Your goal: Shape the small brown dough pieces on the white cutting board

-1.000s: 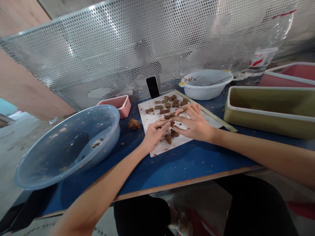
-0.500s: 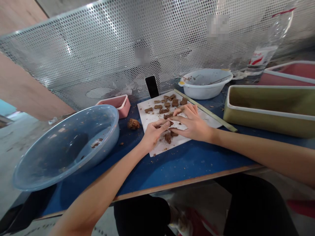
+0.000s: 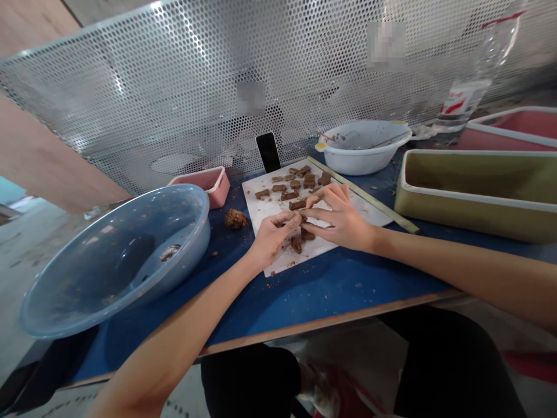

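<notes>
A white board [image 3: 266, 210] lies on the blue table [image 3: 331, 290] and carries several small brown clay pieces [image 3: 290, 186]. My left hand [image 3: 270, 237] and my right hand [image 3: 343, 217] meet over the board's near half. Both pinch one small brown clay piece [image 3: 301, 219] between their fingertips. Two more brown pieces [image 3: 301, 239] lie on the board just below the fingers. A rough brown lump [image 3: 235, 218] sits on the table left of the board.
A big blue basin [image 3: 117, 255] stands at the left, a pink box [image 3: 208, 181] behind it. A phone [image 3: 268, 152] leans on the perforated metal screen [image 3: 174, 87]. A white bowl [image 3: 363, 146], a thin stick [image 3: 365, 197], a green tray [image 3: 474, 191], a pink tray [image 3: 513, 129] and a plastic bottle [image 3: 470, 87] stand at the right.
Both hands stay together over the board, their fingers shifting slightly on the small brown piece. The view has tilted a little.
</notes>
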The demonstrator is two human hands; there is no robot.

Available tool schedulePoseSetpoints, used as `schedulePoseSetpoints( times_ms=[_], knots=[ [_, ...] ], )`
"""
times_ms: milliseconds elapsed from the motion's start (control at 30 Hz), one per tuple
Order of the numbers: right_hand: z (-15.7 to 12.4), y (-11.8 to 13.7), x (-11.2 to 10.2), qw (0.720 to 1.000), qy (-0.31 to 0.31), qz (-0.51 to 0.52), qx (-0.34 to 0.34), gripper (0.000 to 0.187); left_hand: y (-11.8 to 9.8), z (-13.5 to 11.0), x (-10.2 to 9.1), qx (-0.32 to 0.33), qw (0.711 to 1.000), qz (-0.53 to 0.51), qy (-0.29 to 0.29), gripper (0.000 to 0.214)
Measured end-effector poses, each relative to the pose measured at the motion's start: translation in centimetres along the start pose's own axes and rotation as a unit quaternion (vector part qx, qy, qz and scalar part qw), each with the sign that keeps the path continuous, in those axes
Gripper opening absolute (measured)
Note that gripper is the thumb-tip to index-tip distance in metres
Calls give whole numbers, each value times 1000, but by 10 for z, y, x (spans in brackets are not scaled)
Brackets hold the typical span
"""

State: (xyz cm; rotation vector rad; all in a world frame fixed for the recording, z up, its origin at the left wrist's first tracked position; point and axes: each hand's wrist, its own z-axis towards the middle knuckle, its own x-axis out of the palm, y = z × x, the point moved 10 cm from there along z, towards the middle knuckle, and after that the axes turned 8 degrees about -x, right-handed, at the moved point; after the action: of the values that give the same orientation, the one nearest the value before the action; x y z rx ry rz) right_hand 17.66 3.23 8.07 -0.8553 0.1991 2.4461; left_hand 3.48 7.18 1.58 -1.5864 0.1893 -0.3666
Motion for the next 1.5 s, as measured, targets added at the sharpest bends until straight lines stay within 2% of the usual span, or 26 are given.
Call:
schedulePoseSetpoints(
  times_ms=[200,533,733,1033,1167,1233,1333,1400,1500],
  knots=[
    [1,-4,3,1000,10,10,-8,33,-2,1,-2,9,1000,6,7,47],
    [0,-12,6,1000,15,14,18,21,-2,2,-6,23,998,52,4,42],
    [-1,-13,6,1000,15,14,19,19,-2,2,-10,17,999,38,-10,40],
    [-2,-9,9,999,29,17,10,23,-6,1,-12,44,994,99,-30,44],
    [1,-14,5,999,40,16,-2,23,-17,-2,-20,99,982,145,-76,44],
    [4,-18,0,998,52,25,-34,23,-25,-4,-25,138,967,185,-110,44],
    [6,-23,-7,991,77,56,-95,23,-31,-6,-27,169,940,266,-131,43],
    [5,-24,-6,984,109,79,-119,23,-31,-6,-27,179,928,298,-134,39],
    [0,-19,7,970,176,98,-134,24,-30,-7,-24,192,919,320,-128,29]
  ],
)
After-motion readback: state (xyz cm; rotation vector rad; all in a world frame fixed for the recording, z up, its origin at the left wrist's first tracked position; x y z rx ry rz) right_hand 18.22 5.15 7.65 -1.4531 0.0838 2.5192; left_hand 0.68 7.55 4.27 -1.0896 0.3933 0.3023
